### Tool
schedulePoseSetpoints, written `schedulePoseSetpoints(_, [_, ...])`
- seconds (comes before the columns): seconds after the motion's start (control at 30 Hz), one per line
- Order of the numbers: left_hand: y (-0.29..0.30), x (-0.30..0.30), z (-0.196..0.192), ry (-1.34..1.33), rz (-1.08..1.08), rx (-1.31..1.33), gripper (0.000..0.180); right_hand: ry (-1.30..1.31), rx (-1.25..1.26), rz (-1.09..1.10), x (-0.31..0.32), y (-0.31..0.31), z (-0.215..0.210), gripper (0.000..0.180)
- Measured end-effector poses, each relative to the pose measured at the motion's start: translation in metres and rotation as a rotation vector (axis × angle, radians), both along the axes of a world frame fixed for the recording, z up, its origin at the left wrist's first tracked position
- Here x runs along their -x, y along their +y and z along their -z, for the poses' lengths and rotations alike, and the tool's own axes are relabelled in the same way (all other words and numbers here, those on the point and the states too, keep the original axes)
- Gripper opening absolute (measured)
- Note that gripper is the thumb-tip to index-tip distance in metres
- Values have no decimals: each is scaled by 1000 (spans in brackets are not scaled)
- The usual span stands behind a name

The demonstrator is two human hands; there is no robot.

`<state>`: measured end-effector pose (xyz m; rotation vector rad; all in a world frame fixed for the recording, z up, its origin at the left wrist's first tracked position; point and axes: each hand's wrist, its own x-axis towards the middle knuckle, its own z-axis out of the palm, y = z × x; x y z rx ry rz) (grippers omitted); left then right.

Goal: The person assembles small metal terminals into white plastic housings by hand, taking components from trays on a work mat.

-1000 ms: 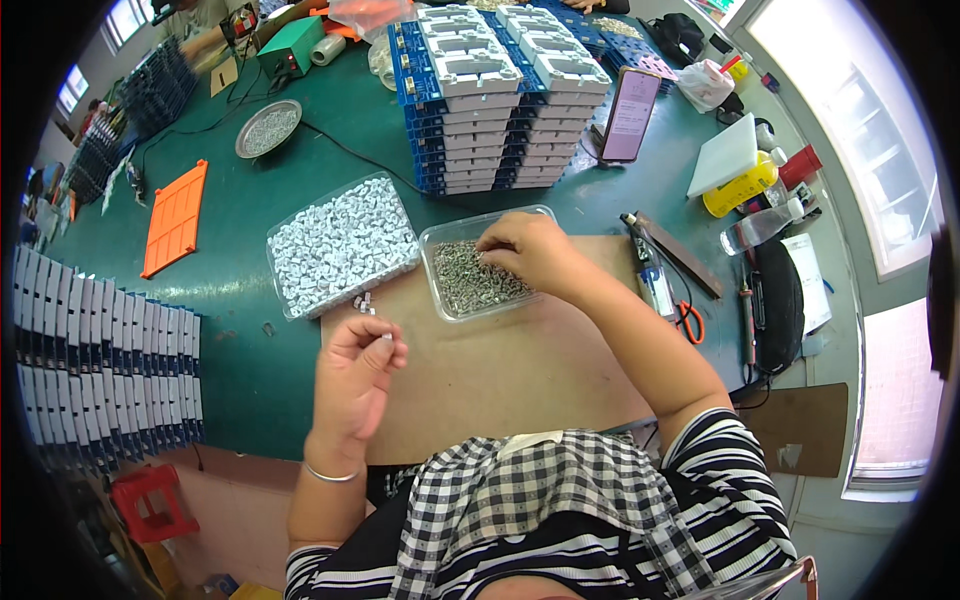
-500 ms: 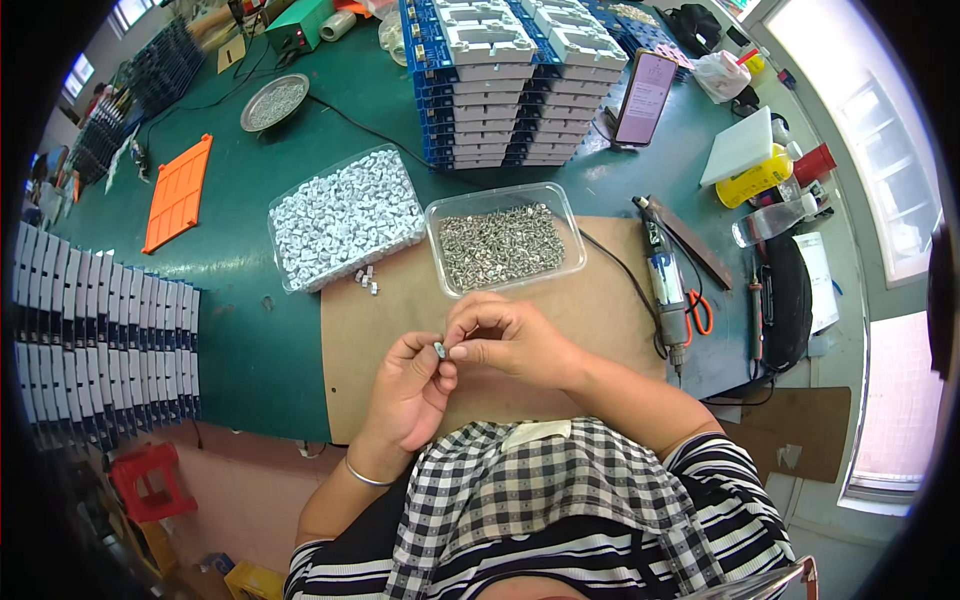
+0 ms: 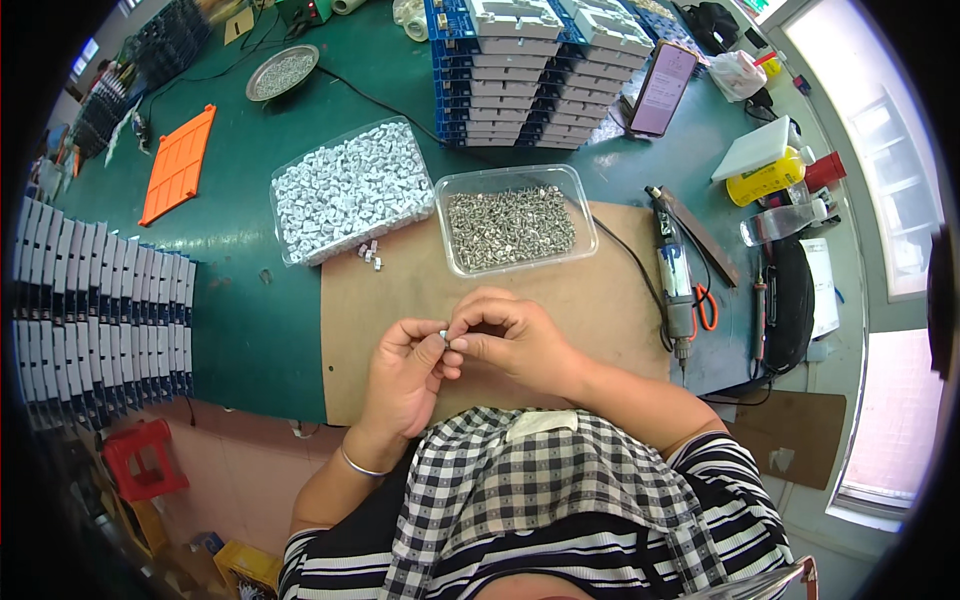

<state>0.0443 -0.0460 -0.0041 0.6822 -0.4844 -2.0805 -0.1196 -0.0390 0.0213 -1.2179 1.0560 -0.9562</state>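
My left hand point(image 3: 405, 372) and my right hand point(image 3: 510, 340) meet over the brown board point(image 3: 600, 300) near the table's front edge. Together their fingertips pinch a small white part point(image 3: 444, 336); what each hand holds by itself is too small to tell. Beyond them stands a clear tray of small metal screws point(image 3: 510, 225). To its left lies a clear tray heaped with small white plastic parts point(image 3: 345, 188). A few loose white parts point(image 3: 371, 254) lie on the board between the trays.
An electric screwdriver point(image 3: 674, 275) lies on the board's right edge, beside a black pad point(image 3: 790, 300). Stacked blue trays point(image 3: 520, 50) stand at the back, a phone point(image 3: 662, 88) next to them. Rows of black-and-white units point(image 3: 100, 320) line the left; an orange tray point(image 3: 178, 163) lies behind.
One second ago my right hand was reaching into the screw tray; it has come back to my left hand, and both now hold the small part together close to my body.
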Motion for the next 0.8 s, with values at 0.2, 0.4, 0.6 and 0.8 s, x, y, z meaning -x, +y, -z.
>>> schedulePoseSetpoints(0.2, [2, -5, 0, -288, 103, 171, 7, -179, -310, -67, 8, 2, 4, 10])
schedulePoseSetpoints(0.4, [-2, -6, -1, -311, 99, 121, 7, -359, -387, -24, -2, -1, 10, 8])
schedulePoseSetpoints(0.6, [-52, -26, -9, -1180, 46, 816, 12, 512, 401, 120, 22, -34, -22, 17])
schedulePoseSetpoints(0.8, [-72, -30, -6, -1456, -218, 1309, 26, 1084, 703, 122, 60, -74, -15, 18])
